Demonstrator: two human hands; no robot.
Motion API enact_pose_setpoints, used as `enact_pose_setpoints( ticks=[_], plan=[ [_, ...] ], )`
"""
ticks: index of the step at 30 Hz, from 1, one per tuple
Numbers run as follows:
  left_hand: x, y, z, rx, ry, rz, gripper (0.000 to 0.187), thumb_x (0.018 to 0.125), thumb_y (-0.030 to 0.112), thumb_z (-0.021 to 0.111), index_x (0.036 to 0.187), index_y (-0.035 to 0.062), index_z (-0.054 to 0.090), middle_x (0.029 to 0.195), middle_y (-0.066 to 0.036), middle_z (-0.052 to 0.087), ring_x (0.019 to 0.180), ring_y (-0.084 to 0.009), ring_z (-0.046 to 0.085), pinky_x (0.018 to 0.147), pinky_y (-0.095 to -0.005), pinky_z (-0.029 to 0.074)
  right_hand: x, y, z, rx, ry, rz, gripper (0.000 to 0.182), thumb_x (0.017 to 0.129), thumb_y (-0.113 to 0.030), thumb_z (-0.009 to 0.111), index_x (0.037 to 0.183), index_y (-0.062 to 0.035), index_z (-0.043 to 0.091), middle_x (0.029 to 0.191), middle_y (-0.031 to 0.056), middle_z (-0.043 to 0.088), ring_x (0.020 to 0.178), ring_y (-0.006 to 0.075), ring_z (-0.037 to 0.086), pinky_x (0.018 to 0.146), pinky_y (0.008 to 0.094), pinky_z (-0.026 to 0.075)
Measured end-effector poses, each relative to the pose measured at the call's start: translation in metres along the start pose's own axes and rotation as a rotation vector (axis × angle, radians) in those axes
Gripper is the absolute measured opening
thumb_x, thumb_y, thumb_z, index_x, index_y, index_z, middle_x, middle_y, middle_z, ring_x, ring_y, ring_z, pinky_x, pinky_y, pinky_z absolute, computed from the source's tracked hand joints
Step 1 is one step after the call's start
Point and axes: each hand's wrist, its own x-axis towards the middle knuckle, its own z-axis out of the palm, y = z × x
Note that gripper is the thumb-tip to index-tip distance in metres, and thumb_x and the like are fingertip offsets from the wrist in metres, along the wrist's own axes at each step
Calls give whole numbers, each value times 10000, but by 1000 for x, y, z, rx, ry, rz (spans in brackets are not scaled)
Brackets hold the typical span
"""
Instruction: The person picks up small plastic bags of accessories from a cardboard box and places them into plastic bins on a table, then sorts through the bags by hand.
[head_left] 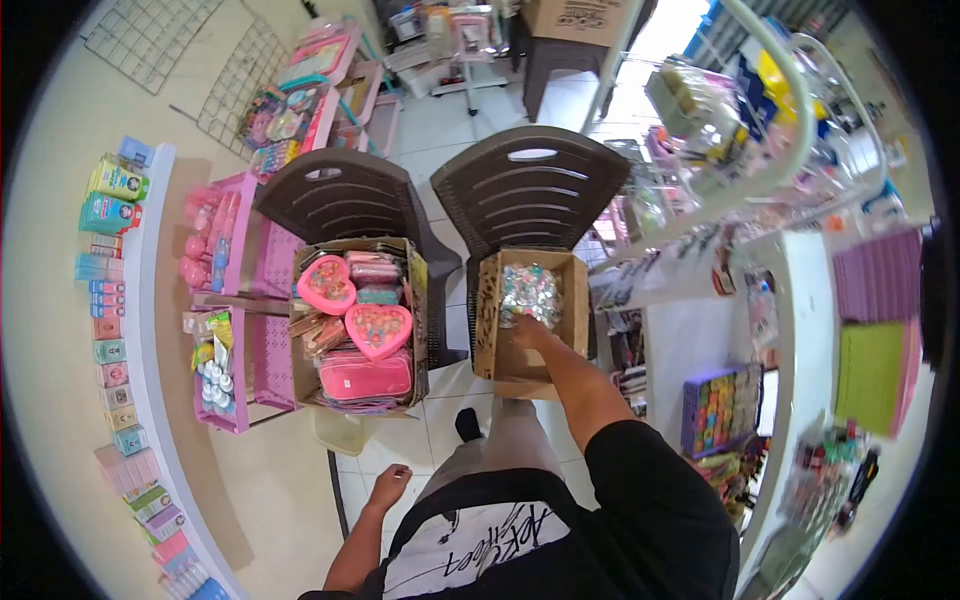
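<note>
My right hand (pixel 532 333) reaches down into an open cardboard box (pixel 572 310) on the right-hand brown chair. Its fingers look drawn together at the near edge of a heap of small shiny clear packets (pixel 532 292); what they pinch, if anything, is too small to make out. Low by my body, apart from everything, hangs my left hand (pixel 390 486), its fingers curled with nothing visible in them. On the left chair, a fuller cardboard box (pixel 420 345) holds two pink heart-shaped cases (pixel 378 330), a pink rectangular pouch (pixel 366 375) and several flat packs.
Two brown plastic chairs (pixel 535 190) stand ahead. Purple baskets (pixel 265 365) and a ledge of small boxes (pixel 112 350) line the left. A white rack (pixel 800 110) and white counter (pixel 795 330) flank the right. A pale tub (pixel 340 435) sits on the tiled floor.
</note>
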Motion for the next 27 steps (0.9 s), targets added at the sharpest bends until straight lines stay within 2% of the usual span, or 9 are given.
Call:
enact_pose_setpoints(
  ticks=[2,3,6,8,10,11,18,23,27],
  plan=[
    [-3,2,18,8,-69,4,377,927,349,653,1135,36,668,1073,-157,718,947,-275,703,850,-360,543,-1,-29,-73,391,-90,535,649,864,-293,665,1440,-86,452,1135,213,663,937,393,659,870,490,539],
    [-2,5,25,17,-97,-18,383,926,351,651,1145,36,667,1082,-156,716,939,-278,703,847,-362,545,1,-44,-118,479,-173,625,769,864,-241,685,1524,-115,311,1145,219,662,948,381,665,849,503,549],
    [-5,36,32,39,-197,-24,403,921,325,634,1195,30,647,1109,-170,704,912,-290,704,847,-382,548,27,-38,-121,373,-142,604,779,866,-193,684,1534,-111,290,1141,225,664,971,379,670,817,488,564],
    [-2,53,33,39,-200,-41,410,927,325,623,1205,24,640,1129,-178,695,915,-293,702,849,-381,546,43,-21,-95,280,-24,497,684,875,-190,668,1487,-90,377,1168,222,654,999,376,669,795,475,571],
    [5,65,30,59,-199,-19,416,930,331,620,1203,18,639,1135,-183,691,918,-294,700,849,-382,545,40,-26,-107,178,-303,615,560,865,-180,681,1386,-85,499,1190,194,647,1037,364,662,830,471,562],
    [7,70,27,86,-212,8,423,933,337,617,1202,11,638,1141,-187,687,921,-295,699,848,-384,543,33,-32,-111,223,-217,665,426,854,-166,675,1259,-75,578,1171,181,661,1082,353,651,872,466,552],
    [37,114,8,104,-201,142,439,943,354,617,1191,-8,633,1146,-196,677,965,-307,686,867,-389,530,-41,-29,-109,133,-244,481,366,843,-172,678,1190,-95,587,1213,168,609,1089,384,638,875,491,540],
    [43,114,10,108,-177,171,419,943,347,618,1174,-3,635,1140,-190,673,959,-307,684,865,-397,528,-78,-25,-56,66,-180,473,500,860,-194,672,1299,-57,476,1253,194,569,1119,415,621,890,505,532],
    [38,106,17,151,-226,176,434,939,353,616,1197,4,632,1149,-195,669,978,-310,679,871,-397,527,-79,-51,-46,148,-156,684,536,858,-178,669,1321,-31,442,1285,199,564,1140,416,615,909,505,529]
  ],
)
